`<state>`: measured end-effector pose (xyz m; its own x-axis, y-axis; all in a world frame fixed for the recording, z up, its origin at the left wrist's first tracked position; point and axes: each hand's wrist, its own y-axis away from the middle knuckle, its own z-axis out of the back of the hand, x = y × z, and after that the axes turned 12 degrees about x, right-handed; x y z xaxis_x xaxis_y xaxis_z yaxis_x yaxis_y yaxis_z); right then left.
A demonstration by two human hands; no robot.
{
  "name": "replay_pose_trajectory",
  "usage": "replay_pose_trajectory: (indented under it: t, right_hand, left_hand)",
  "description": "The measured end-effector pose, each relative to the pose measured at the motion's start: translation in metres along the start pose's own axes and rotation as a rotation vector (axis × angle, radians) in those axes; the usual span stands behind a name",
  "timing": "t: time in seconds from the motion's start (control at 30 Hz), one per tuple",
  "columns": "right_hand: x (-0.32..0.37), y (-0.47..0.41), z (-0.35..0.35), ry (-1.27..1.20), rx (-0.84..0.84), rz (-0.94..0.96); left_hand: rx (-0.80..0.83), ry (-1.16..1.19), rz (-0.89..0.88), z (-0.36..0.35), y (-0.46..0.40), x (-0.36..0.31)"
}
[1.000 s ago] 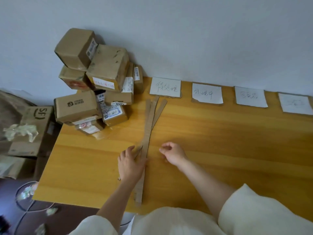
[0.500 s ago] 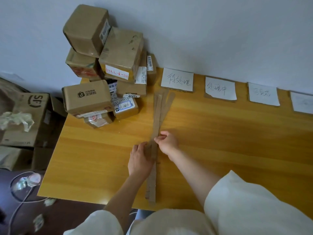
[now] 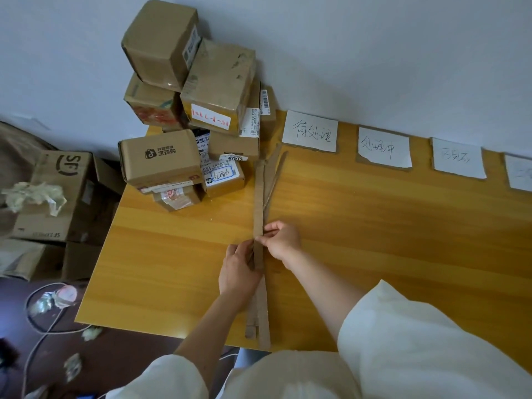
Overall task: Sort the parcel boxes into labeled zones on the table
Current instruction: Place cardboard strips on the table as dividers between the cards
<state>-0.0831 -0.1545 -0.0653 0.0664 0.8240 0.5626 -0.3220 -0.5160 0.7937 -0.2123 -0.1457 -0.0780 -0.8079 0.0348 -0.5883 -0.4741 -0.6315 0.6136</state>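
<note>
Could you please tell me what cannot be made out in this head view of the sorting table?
- Fourth paper label, head view: cut off by the right edge, writing too faint.
- Third paper label: writing too pale to read.
- Lower boxes in the parcel pile: hidden behind front boxes.
- Cardboard strips at mid-length: covered by left hand and right hand.
</note>
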Motion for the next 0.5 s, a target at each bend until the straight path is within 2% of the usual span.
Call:
replay_pose_trajectory:
  t: [0.17, 0.5]
  right_hand:
    - [-0.003, 0.004, 0.003, 0.044, 0.011, 0.058]
    - [-0.013, 0.016, 0.008, -0.043, -0.016, 0.139]
  left_hand:
    - [0.017, -0.014, -0.009, -0.001, 0.001, 0.002]
    - [0.012, -0.043, -0.009, -0.005, 0.005, 0.002]
